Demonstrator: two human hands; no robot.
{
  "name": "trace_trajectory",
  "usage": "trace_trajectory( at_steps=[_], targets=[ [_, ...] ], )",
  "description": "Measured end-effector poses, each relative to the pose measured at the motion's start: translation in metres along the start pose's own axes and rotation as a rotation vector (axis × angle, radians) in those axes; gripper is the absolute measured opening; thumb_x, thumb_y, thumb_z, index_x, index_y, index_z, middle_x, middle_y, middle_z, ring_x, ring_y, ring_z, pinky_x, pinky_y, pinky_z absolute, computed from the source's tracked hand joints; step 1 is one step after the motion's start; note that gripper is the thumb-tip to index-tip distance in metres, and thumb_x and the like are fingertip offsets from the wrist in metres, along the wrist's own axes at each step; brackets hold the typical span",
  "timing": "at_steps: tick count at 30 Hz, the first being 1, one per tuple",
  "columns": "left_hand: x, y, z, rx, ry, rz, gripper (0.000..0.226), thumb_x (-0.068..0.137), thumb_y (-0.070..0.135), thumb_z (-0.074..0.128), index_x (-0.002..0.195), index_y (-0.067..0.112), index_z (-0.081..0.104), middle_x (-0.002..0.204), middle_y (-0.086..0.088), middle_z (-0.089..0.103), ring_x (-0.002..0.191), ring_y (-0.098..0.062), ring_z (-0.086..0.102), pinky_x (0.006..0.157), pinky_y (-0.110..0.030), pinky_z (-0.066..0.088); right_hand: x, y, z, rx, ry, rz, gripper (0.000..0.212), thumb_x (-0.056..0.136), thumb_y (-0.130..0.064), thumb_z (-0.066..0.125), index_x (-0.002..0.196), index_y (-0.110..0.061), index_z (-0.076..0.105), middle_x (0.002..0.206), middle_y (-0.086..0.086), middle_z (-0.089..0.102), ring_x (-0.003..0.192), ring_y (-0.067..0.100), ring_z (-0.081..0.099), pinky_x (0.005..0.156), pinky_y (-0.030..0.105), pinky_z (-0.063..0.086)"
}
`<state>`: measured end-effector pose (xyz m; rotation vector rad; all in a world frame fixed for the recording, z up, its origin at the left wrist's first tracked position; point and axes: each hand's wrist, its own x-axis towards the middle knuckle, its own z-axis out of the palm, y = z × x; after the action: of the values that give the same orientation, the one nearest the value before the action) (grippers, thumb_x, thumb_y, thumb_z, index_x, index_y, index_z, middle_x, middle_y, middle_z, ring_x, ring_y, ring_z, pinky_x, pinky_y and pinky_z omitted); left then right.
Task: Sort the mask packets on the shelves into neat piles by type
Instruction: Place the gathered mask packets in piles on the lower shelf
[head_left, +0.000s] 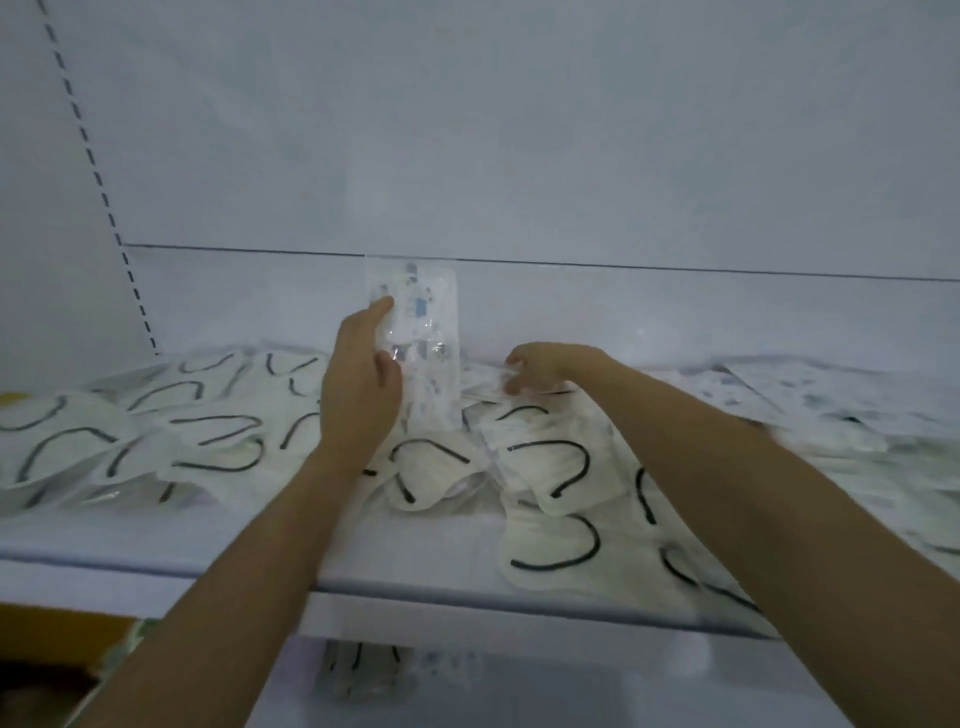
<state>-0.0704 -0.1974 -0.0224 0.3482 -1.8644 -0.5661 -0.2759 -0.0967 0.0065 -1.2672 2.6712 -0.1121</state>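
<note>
Packet (425, 332) print blurred; illegible

A white shelf (208, 540) runs along the wall. Cream mask packets with black ear loops (550, 467) lie scattered across it, overlapping, some reaching the front lip at the right. Printed packets (779, 387) lie at the right rear, and an upright printed packet (421, 332) stands mid-shelf.

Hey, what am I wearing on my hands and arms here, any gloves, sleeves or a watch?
Nothing shows. The left hand and right hand are bare, with no gloves, and no ring or watch can be seen. The left forearm and right forearm are uncovered to the picture's edge, so no sleeve is in view.
</note>
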Motion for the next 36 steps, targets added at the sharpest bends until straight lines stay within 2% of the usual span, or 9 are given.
trace_trajectory(
  at_steps=[4, 6, 9, 14, 19, 24, 28, 32, 36],
  targets=[
    [-0.001, -0.002, -0.003, 0.070, 0.010, 0.042, 0.052, 0.085, -0.011, 0.041, 0.134, 0.004, 0.043, 0.132, -0.015, 0.047, 0.115, -0.008, 0.040, 0.085, 0.009, 0.021, -0.004, 0.011, -0.014, 0.029, 0.034, 0.009, 0.071, 0.079, -0.033, 0.069, 0.141, -0.016, 0.037, 0.145, 0.003, 0.038, 0.128, 0.025, 0.042, 0.102, 0.034, 0.037],
    [-0.001, 0.000, -0.004, 0.075, 0.022, 0.062, 0.051, 0.085, -0.012, 0.041, 0.134, 0.002, 0.043, 0.131, -0.017, 0.047, 0.113, -0.005, 0.040, 0.084, 0.010, 0.020, -0.011, 0.021, -0.017, 0.015, 0.055, 0.003, 0.058, 0.078, -0.025, 0.070, 0.130, -0.011, 0.050, 0.126, 0.006, 0.051, 0.112, 0.026, 0.051, 0.084, 0.030, 0.045],
    [-0.001, 0.001, -0.008, 0.059, 0.076, 0.057, 0.050, 0.086, -0.012, 0.040, 0.134, 0.000, 0.042, 0.130, -0.018, 0.047, 0.108, 0.005, 0.037, 0.086, 0.010, 0.020, -0.020, 0.040, -0.016, 0.019, 0.083, 0.013, 0.028, 0.078, -0.020, 0.067, 0.100, -0.003, 0.061, 0.092, 0.006, 0.054, 0.083, 0.023, 0.052, 0.062, 0.025, 0.038],
    [0.001, -0.005, -0.015, -0.028, 0.226, -0.132, 0.052, 0.086, -0.009, 0.038, 0.136, 0.003, 0.039, 0.137, -0.010, 0.043, 0.128, -0.016, 0.039, 0.097, 0.004, 0.019, -0.023, 0.054, -0.035, 0.362, 0.243, 0.051, 0.033, 0.086, -0.023, 0.060, 0.114, -0.008, 0.051, 0.111, 0.010, 0.054, 0.094, 0.025, 0.051, 0.080, 0.033, 0.043],
    [0.005, -0.004, -0.020, -0.060, 0.290, -0.251, 0.053, 0.088, -0.007, 0.036, 0.138, 0.009, 0.037, 0.140, -0.002, 0.040, 0.122, 0.001, 0.031, 0.086, 0.012, 0.016, -0.012, 0.008, -0.025, 1.086, 0.054, 0.056, 0.039, 0.084, -0.012, 0.065, 0.117, 0.004, 0.052, 0.119, 0.021, 0.060, 0.106, 0.034, 0.060, 0.096, 0.047, 0.047],
    [0.001, -0.005, -0.021, -0.019, 0.245, -0.279, 0.054, 0.088, -0.007, 0.036, 0.139, 0.012, 0.036, 0.142, -0.001, 0.039, 0.126, -0.005, 0.036, 0.076, 0.014, 0.016, 0.004, -0.046, 0.002, 0.903, 0.023, 0.223, 0.055, 0.079, -0.024, 0.072, 0.123, -0.004, 0.046, 0.115, 0.012, 0.056, 0.101, 0.028, 0.056, 0.083, 0.034, 0.047],
    [-0.002, -0.007, -0.021, 0.049, 0.174, -0.242, 0.056, 0.088, -0.006, 0.036, 0.140, 0.013, 0.036, 0.143, -0.002, 0.038, 0.124, -0.010, 0.038, 0.080, 0.002, 0.022, 0.008, -0.057, -0.002, 0.939, 0.051, 0.232, 0.056, 0.079, -0.008, 0.071, 0.127, 0.002, 0.046, 0.125, 0.017, 0.053, 0.113, 0.035, 0.054, 0.097, 0.046, 0.045],
    [-0.001, -0.006, -0.021, 0.046, 0.175, -0.242, 0.056, 0.087, -0.007, 0.036, 0.139, 0.013, 0.037, 0.143, -0.004, 0.039, 0.121, -0.010, 0.040, 0.080, -0.002, 0.024, -0.008, -0.030, -0.030, 0.887, 0.202, 0.144, 0.051, 0.076, -0.001, 0.069, 0.124, 0.004, 0.049, 0.122, 0.021, 0.057, 0.106, 0.037, 0.058, 0.094, 0.051, 0.047],
    [0.001, -0.002, -0.021, 0.034, 0.188, -0.174, 0.056, 0.084, -0.009, 0.036, 0.137, 0.009, 0.039, 0.140, -0.008, 0.042, 0.115, -0.006, 0.037, 0.077, 0.002, 0.024, -0.054, 0.011, -0.064, 0.988, 0.307, 0.010, 0.049, 0.080, 0.005, 0.064, 0.125, -0.003, 0.049, 0.115, 0.013, 0.059, 0.105, 0.032, 0.059, 0.077, 0.038, 0.053]
  ],
)
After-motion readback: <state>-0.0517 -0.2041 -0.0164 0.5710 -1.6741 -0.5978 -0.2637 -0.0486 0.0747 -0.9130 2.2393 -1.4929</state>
